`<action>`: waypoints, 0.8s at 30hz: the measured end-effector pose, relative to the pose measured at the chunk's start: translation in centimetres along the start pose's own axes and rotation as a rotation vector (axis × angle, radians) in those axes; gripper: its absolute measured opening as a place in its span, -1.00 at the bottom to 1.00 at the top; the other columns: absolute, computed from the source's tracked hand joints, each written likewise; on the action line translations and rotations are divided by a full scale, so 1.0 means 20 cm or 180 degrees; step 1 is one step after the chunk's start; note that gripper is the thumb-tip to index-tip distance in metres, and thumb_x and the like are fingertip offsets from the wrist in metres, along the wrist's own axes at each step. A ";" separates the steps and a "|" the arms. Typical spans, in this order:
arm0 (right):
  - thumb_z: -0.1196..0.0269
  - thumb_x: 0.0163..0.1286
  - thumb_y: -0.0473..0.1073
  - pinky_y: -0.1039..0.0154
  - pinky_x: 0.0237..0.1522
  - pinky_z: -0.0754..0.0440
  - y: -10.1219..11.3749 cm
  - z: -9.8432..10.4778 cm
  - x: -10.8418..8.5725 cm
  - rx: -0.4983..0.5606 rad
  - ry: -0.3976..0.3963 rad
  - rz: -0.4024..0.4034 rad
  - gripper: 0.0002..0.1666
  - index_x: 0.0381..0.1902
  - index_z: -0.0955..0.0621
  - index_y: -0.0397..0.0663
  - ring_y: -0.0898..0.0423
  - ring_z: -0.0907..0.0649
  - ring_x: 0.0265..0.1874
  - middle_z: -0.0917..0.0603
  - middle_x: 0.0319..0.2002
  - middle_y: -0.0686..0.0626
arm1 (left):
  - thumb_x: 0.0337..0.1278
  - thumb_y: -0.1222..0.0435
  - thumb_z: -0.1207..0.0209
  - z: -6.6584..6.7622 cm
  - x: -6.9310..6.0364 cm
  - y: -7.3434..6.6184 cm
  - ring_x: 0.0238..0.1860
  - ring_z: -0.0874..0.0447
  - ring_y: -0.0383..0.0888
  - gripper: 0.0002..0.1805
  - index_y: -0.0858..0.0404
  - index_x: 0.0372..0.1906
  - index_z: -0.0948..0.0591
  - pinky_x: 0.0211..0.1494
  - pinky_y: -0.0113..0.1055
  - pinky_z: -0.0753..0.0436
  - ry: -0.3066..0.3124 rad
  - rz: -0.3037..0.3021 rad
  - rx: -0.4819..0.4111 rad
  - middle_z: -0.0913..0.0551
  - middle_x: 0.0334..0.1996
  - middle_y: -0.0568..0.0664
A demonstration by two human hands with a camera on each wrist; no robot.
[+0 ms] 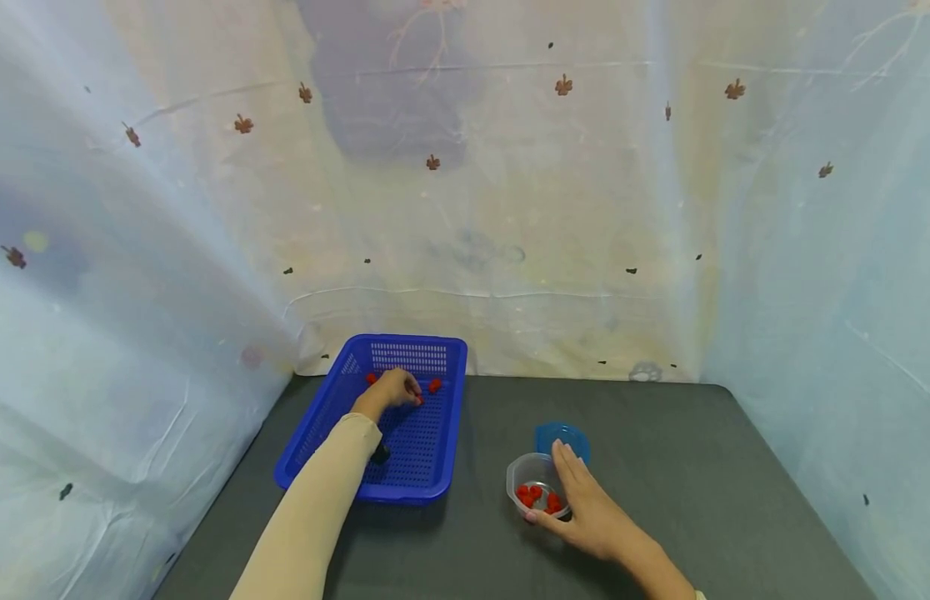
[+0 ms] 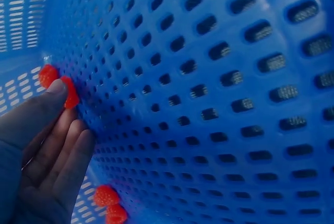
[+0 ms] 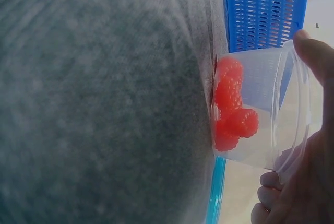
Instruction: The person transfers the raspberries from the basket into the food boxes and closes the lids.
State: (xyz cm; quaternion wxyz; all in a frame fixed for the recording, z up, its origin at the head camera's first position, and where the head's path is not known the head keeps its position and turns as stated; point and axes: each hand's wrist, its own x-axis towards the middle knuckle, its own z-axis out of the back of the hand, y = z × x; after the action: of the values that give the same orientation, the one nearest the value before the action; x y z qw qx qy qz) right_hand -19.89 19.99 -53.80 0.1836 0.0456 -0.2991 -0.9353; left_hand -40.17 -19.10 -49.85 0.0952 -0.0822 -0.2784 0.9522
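Inside the blue plastic basket (image 1: 456,417), my left hand (image 1: 393,390) pinches a red raspberry (image 2: 71,93) between thumb and fingers, close to the basket floor. Another raspberry (image 2: 48,76) lies just beyond it, and a pair of raspberries (image 2: 107,196) lies on the other side of the hand. My right hand (image 1: 596,512) holds a clear plastic tub (image 3: 258,72) by its rim, thumb on one side and fingers on the other. The tub stands upright on the table with several raspberries (image 3: 229,93) at its bottom.
A blue lid (image 1: 555,437) lies on the dark grey table (image 1: 660,442) just behind the tub. The basket stands to the left, near the table's back edge. A pale patterned sheet (image 1: 510,208) hangs behind the table and along both sides.
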 end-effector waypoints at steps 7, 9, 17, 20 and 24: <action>-0.26 0.36 0.61 -0.47 0.53 -0.15 0.01 0.00 0.00 -0.0002 -0.0026 -0.0011 0.44 0.76 0.09 -0.15 -0.38 -0.01 0.68 0.08 0.75 -0.22 | 0.26 0.43 -0.48 -0.02 0.02 0.01 -0.20 -0.72 -0.06 -0.86 0.34 -0.13 -0.78 0.02 -0.13 -0.75 -0.0017 0.0076 0.0001 -0.76 -0.24 0.06; -0.26 0.36 0.61 -0.48 0.53 -0.15 0.01 0.00 0.00 0.0006 -0.0030 -0.0018 0.45 0.76 0.09 -0.15 -0.38 -0.01 0.68 0.08 0.75 -0.22 | 0.26 0.43 -0.48 -0.03 0.03 0.01 -0.22 -0.70 -0.07 -0.87 0.33 -0.15 -0.78 0.01 -0.14 -0.74 -0.0029 0.0113 0.0001 -0.75 -0.26 0.05; -0.25 0.36 0.62 -0.47 0.54 -0.14 0.00 -0.01 0.00 0.0007 -0.0009 -0.0036 0.45 0.76 0.10 -0.13 -0.38 0.00 0.69 0.10 0.75 -0.22 | 0.28 0.42 -0.46 -0.04 0.04 0.03 -0.24 -0.66 -0.04 -0.93 0.32 -0.20 -0.79 0.01 -0.11 -0.72 -0.0035 0.0176 0.0015 -0.75 -0.28 0.06; -0.25 0.37 0.61 -0.47 0.54 -0.14 0.00 -0.01 0.00 0.0025 -0.0013 -0.0015 0.44 0.76 0.10 -0.14 -0.37 0.01 0.69 0.10 0.75 -0.22 | 0.29 0.42 -0.46 -0.04 0.05 0.03 -0.23 -0.65 -0.04 -0.93 0.32 -0.20 -0.79 0.01 -0.11 -0.71 -0.0041 0.0179 0.0019 -0.75 -0.26 0.06; -0.25 0.38 0.60 -0.46 0.54 -0.14 0.00 0.00 0.00 0.0024 -0.0021 0.0014 0.43 0.76 0.09 -0.14 -0.37 0.01 0.69 0.10 0.75 -0.21 | 0.27 0.44 -0.46 -0.04 0.06 0.03 -0.25 -0.64 -0.03 -0.94 0.33 -0.23 -0.77 -0.05 -0.12 -0.70 -0.0073 0.0120 0.0076 -0.75 -0.27 0.08</action>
State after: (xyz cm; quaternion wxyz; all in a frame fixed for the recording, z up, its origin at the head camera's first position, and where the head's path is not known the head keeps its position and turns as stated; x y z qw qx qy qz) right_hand -19.83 19.95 -53.85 0.1845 0.0426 -0.3033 -0.9339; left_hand -41.18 -18.89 -51.04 0.0750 -0.0754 -0.2665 0.9579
